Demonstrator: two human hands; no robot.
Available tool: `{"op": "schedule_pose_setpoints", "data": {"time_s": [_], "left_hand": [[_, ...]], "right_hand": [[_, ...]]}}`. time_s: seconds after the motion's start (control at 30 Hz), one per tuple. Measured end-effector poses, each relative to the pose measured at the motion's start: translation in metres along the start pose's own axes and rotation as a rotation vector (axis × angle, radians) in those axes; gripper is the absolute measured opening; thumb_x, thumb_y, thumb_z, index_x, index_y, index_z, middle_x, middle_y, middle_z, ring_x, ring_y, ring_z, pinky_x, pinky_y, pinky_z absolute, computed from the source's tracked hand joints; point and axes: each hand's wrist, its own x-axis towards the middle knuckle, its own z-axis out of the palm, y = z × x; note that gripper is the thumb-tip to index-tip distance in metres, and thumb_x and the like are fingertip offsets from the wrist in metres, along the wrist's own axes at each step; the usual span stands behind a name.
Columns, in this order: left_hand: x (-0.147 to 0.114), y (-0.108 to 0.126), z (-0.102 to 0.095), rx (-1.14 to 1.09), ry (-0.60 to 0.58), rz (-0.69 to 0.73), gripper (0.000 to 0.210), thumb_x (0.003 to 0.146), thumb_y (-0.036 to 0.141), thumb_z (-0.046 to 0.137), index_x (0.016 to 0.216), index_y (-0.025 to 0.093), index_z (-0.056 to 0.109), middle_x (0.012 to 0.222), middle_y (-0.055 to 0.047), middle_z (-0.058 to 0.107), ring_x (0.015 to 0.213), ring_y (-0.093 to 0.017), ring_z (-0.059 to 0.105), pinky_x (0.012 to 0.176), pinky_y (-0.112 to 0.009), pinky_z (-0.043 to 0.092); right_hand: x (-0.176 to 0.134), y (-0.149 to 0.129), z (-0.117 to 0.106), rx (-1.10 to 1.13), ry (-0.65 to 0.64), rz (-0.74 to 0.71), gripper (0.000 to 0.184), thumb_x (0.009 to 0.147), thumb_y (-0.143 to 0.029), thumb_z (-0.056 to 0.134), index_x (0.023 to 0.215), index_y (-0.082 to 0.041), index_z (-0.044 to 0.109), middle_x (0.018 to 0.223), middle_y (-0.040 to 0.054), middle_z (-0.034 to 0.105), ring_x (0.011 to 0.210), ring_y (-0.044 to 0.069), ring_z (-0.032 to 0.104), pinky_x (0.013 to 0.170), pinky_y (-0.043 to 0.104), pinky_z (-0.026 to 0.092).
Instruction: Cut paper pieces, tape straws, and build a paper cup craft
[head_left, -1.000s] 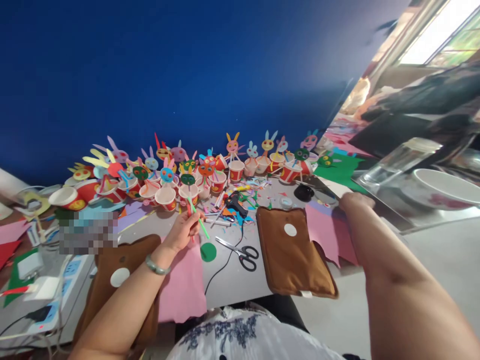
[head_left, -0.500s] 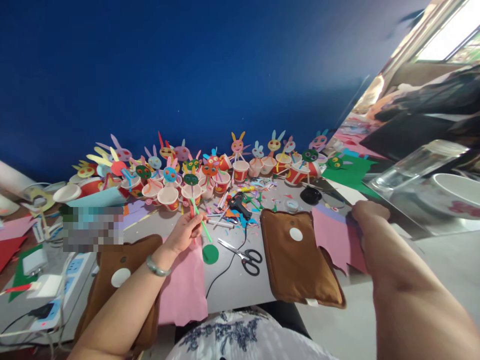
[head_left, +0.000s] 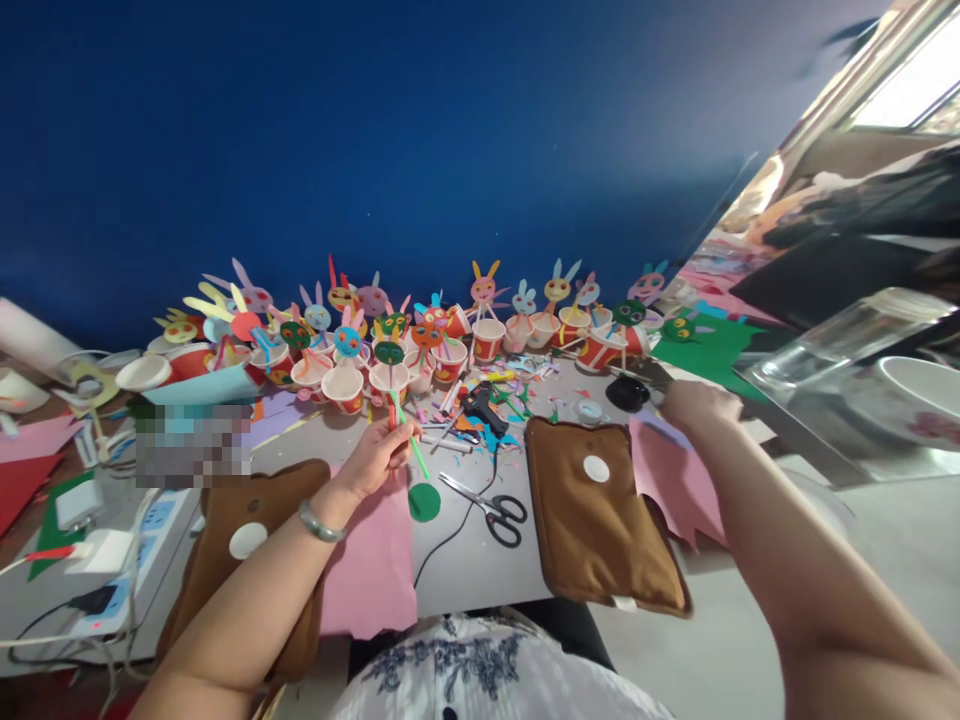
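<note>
My left hand (head_left: 386, 450) is closed in a pinch around thin green and red strips. A bright green strip (head_left: 418, 450) sticks out from the fingers, slanting down toward a green paper circle (head_left: 424, 502) on the table. My right hand (head_left: 701, 405) reaches out at the right, back of the hand up, above the far edge of the pink paper (head_left: 671, 480). Its fingers are hidden. Just left of it lies a black round object (head_left: 628, 393). Black-handled scissors (head_left: 491, 508) and a black glue gun (head_left: 484, 408) lie between the hands.
Paper cups (head_left: 489, 338) with paper rabbit figures line the blue wall. Scraps (head_left: 517, 385) litter the middle. Brown pouches (head_left: 606, 520) lie left and right. A power strip (head_left: 142, 560) with cables is at left; a clear container (head_left: 851, 335) and white bowl (head_left: 926, 395) stand at right.
My right hand has moved left and slightly away from me, from the pink paper's right side toward the black round object. My left hand keeps its pinch on the strips. The view has shifted slightly.
</note>
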Motion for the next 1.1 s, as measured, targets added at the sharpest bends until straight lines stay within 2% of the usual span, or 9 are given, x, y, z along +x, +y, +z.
{"op": "schedule_pose_setpoints", "data": {"time_s": [0.1,0.17,0.33,0.53,0.73,0.83,0.93,1.03,1.1], "left_hand": [[0.000,0.000,0.001,0.001,0.008,-0.009,0.040,0.077,0.049,0.077,0.084,0.011,0.067,0.058,0.006,0.045,0.043,-0.001,0.031,0.043,-0.017,0.016],[0.000,0.001,0.002,-0.003,0.015,-0.005,0.041,0.076,0.049,0.078,0.083,0.011,0.067,0.057,0.006,0.044,0.042,-0.001,0.032,0.043,-0.017,0.018],[0.000,0.010,0.006,0.017,0.015,0.013,0.046,0.072,0.054,0.079,0.078,0.011,0.065,0.055,0.006,0.046,0.040,-0.001,0.031,0.042,-0.019,0.019],[-0.001,0.010,0.006,0.032,-0.022,0.022,0.046,0.076,0.055,0.076,0.081,0.011,0.065,0.051,0.007,0.041,0.040,-0.002,0.030,0.044,-0.020,0.017],[0.000,0.004,0.003,0.019,-0.041,0.047,0.044,0.077,0.054,0.076,0.083,0.011,0.066,0.049,0.009,0.037,0.041,-0.003,0.030,0.045,-0.020,0.019],[-0.001,0.007,0.005,0.019,-0.034,0.052,0.044,0.076,0.053,0.076,0.082,0.011,0.066,0.050,0.008,0.038,0.042,-0.003,0.030,0.045,-0.020,0.019],[-0.003,0.011,0.007,0.032,-0.045,0.050,0.044,0.077,0.053,0.076,0.083,0.011,0.067,0.052,0.008,0.038,0.043,-0.003,0.030,0.045,-0.021,0.017],[-0.005,0.013,0.008,0.050,-0.053,0.036,0.044,0.076,0.053,0.076,0.084,0.011,0.068,0.054,0.007,0.038,0.044,-0.003,0.031,0.046,-0.021,0.017],[-0.006,0.012,0.008,0.050,-0.052,0.033,0.044,0.075,0.053,0.078,0.086,0.012,0.068,0.055,0.007,0.038,0.045,-0.003,0.031,0.046,-0.021,0.018]], "right_hand": [[-0.029,-0.065,0.001,0.073,-0.146,-0.324,0.026,0.086,-0.040,0.065,0.088,-0.018,0.079,0.092,0.0132,0.075,0.082,0.022,0.068,0.068,0.029,0.045],[-0.048,-0.109,0.006,0.112,-0.194,-0.486,0.028,0.088,-0.045,0.062,0.093,-0.023,0.078,0.095,0.0063,0.077,0.085,0.019,0.068,0.071,0.025,0.045],[-0.061,-0.176,0.019,0.079,-0.234,-0.585,0.024,0.082,-0.032,0.063,0.089,-0.015,0.078,0.097,0.0158,0.077,0.092,0.026,0.071,0.076,0.029,0.049],[-0.039,-0.181,0.023,0.078,-0.231,-0.520,0.033,0.077,-0.034,0.067,0.104,-0.016,0.074,0.102,0.0156,0.076,0.096,0.027,0.071,0.075,0.029,0.052],[-0.028,-0.180,0.023,0.214,-0.249,-0.455,0.025,0.066,-0.027,0.074,0.090,-0.018,0.075,0.090,0.0117,0.076,0.089,0.027,0.070,0.073,0.030,0.050],[-0.020,-0.173,0.014,0.365,-0.223,-0.399,0.028,0.062,-0.023,0.074,0.089,-0.014,0.072,0.087,0.0116,0.074,0.089,0.027,0.067,0.073,0.031,0.048],[-0.022,-0.163,0.002,0.583,-0.236,-0.393,0.024,0.067,-0.031,0.071,0.084,-0.014,0.068,0.075,0.0075,0.068,0.080,0.023,0.064,0.069,0.030,0.046],[-0.038,-0.160,-0.007,0.848,-0.360,-0.480,0.030,0.072,-0.047,0.067,0.074,-0.018,0.060,0.061,0.0005,0.057,0.061,0.015,0.055,0.059,0.027,0.042],[-0.054,-0.166,-0.012,1.012,-0.459,-0.553,0.038,0.070,-0.055,0.069,0.075,-0.019,0.058,0.064,-0.0003,0.056,0.057,0.012,0.051,0.056,0.027,0.042]]}}
